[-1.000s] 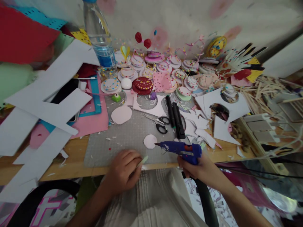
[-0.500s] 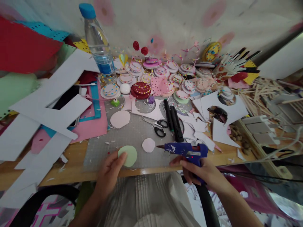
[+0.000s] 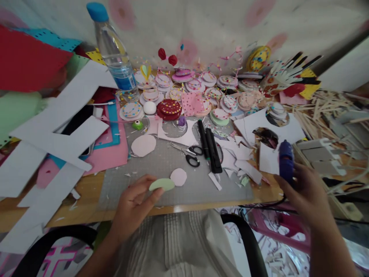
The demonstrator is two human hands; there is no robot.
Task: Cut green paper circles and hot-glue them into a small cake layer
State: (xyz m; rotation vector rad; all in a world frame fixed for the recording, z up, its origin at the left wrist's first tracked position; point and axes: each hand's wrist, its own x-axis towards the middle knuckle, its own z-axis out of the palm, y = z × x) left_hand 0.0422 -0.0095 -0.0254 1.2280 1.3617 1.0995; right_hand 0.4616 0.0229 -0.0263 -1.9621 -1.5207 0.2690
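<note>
Between thumb and fingers, my left hand (image 3: 137,203) pinches a light green paper disc (image 3: 162,184), tilted above the front of the grey cutting mat (image 3: 121,194). Just beyond its edge a small pale pink paper disc (image 3: 178,177) lies flat on the mat. A larger pale disc (image 3: 143,146) rests farther back. Off to the right, my right hand (image 3: 305,192) is wrapped round a blue glue gun (image 3: 285,161), raised over the right side of the table. Scissors (image 3: 191,154) with black handles lie mid-mat beside black pens or cutters (image 3: 213,150).
Several decorated paper hats (image 3: 170,109) crowd the back of the table. A water bottle (image 3: 115,57) stands at the back left. White paper strips (image 3: 57,142) pile up on the left. Wooden sticks (image 3: 325,111) and a cup of pens (image 3: 276,82) sit at the right.
My right hand has carried the glue gun right, away from the small disc, and turned it to point away from me. My left hand has tilted the green disc and moved it slightly right.
</note>
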